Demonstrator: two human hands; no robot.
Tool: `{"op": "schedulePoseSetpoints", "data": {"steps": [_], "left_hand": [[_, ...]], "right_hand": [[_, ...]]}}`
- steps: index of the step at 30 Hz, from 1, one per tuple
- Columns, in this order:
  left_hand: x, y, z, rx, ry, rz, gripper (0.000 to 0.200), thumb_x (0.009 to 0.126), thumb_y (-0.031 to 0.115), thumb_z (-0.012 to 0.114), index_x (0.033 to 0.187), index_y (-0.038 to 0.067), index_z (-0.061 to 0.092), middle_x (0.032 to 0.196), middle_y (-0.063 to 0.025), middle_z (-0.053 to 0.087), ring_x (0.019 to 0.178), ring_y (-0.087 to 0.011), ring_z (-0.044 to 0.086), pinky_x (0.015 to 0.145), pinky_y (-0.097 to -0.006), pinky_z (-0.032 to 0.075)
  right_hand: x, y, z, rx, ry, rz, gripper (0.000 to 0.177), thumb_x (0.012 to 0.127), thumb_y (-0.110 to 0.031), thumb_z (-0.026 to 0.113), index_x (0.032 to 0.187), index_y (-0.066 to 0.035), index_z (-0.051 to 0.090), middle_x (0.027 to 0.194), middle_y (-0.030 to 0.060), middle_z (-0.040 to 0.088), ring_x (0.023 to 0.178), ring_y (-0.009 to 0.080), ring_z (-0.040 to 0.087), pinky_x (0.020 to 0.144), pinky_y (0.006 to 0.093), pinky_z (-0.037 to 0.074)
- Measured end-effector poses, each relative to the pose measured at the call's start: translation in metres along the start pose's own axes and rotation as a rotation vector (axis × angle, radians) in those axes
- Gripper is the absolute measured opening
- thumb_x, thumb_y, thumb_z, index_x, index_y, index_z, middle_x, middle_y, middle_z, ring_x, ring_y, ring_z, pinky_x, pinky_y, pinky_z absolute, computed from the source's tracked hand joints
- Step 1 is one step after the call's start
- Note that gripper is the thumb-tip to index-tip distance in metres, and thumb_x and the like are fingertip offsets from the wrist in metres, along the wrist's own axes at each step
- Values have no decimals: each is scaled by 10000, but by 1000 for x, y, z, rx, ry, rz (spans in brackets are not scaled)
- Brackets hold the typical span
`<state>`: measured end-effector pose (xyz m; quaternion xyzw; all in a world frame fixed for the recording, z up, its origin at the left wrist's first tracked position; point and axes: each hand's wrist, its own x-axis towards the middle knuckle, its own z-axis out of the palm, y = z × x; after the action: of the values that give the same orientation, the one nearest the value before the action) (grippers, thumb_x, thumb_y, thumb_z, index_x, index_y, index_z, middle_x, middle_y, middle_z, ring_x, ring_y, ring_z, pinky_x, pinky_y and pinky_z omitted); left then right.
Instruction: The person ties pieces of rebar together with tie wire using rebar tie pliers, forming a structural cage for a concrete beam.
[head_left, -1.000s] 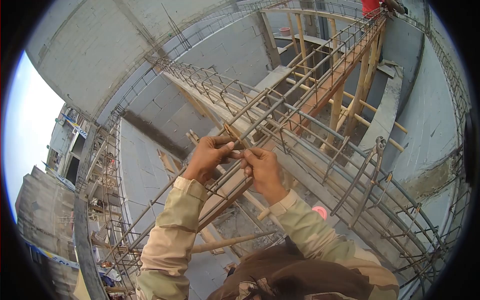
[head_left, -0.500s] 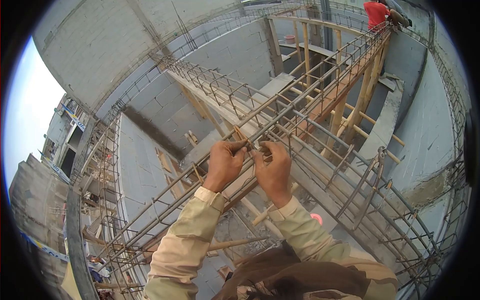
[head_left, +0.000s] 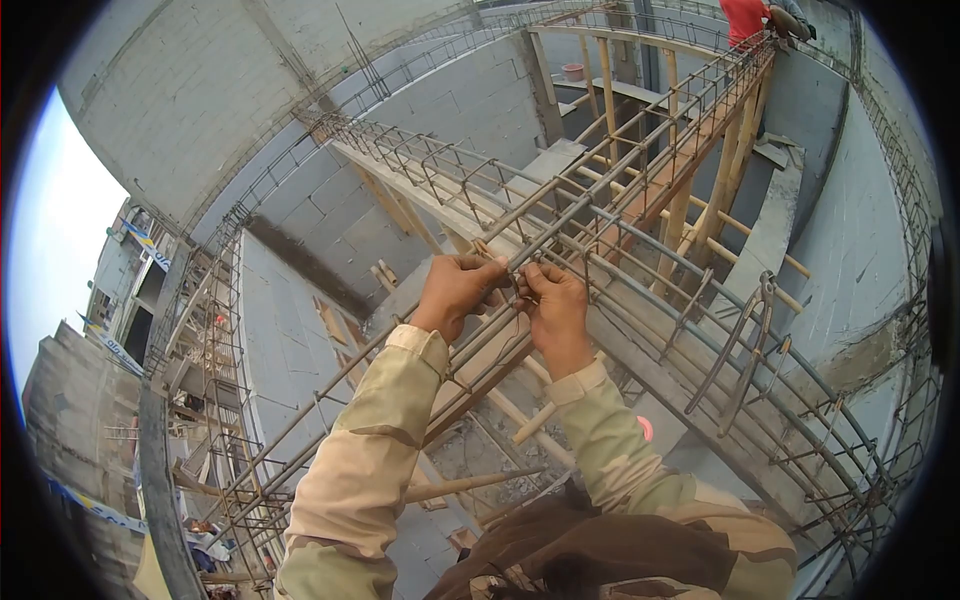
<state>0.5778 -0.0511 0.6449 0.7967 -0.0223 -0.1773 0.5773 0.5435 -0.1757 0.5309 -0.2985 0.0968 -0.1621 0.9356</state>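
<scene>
Head view: looking down on two bare hands, working near the rebar crossing (head_left: 598,207).
Right hand (head_left: 558,308): pinching thumb and curled fingers together on the thin wire (head_left: 517,292), leaving hardly any gap.
Left hand (head_left: 450,295): bringing thumb close over bent fingers beside the same wire; hiding any contact, so not letting anyone tell whether gripping it.
Wire position: lying between both sets of fingertips, just below-left of the crossing.
Just changed: reaching slightly nearer the crossing than half a second ago, folding the right fingers in tighter; probably meaning closer, finer handling of the wire.
Rebar cage (head_left: 560,230): running past the fingertips through the crossing, crowding both hands with bars and rings.
Reddish plank (head_left: 655,205): edging the cage at upper right of the crossing.
Open room: dropping away between bars below-left of the crossing, towards rubble (head_left: 465,450); offering more space under the wrists than ahead of the fingertips.
Pincers (head_left: 766,300): resting on bars well to the lower right of the crossing, sitting apart from both hands.
Person in red (head_left: 745,22): showing far beyond the crossing, to its upper right.
</scene>
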Motion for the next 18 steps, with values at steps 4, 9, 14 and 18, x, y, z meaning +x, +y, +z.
{"op": "schedulePoseSetpoints", "data": {"steps": [4, 9, 14, 18], "left_hand": [[6, -5, -1, -13, -41, 1, 270, 963, 258, 759, 985, -11, 766, 831, -68, 755, 581, -81, 584, 500, -233, 434], [11, -8, 1, -29, -57, 38, 251, 958, 238, 759, 992, -11, 756, 845, -77, 765, 577, -77, 585, 495, -227, 431], [10, -13, -1, -11, -37, 89, 237, 942, 210, 766, 1000, -20, 762, 833, -84, 767, 574, -85, 592, 511, -231, 454], [7, -14, -4, -44, -69, 104, 236, 936, 196, 770, 999, -31, 765, 839, -94, 770, 577, -95, 597, 531, -243, 478]], "right_hand": [[19, -4, 0, 62, 37, 237, 78, 975, -87, 683, 930, -24, 690, 810, 52, 670, 661, 133, 580, 554, 279, 470], [11, -13, 9, 59, 152, 295, 60, 937, -47, 715, 958, -23, 664, 819, 54, 638, 669, 130, 573, 506, 251, 426], [-2, -8, 19, -101, 194, 97, 77, 909, -25, 734, 955, -33, 673, 803, 58, 647, 663, 135, 579, 518, 255, 420], [-4, -1, 27, -337, 93, -91, 32, 935, -62, 681, 964, -66, 670, 850, 47, 665, 738, 153, 612, 646, 329, 452]]}}
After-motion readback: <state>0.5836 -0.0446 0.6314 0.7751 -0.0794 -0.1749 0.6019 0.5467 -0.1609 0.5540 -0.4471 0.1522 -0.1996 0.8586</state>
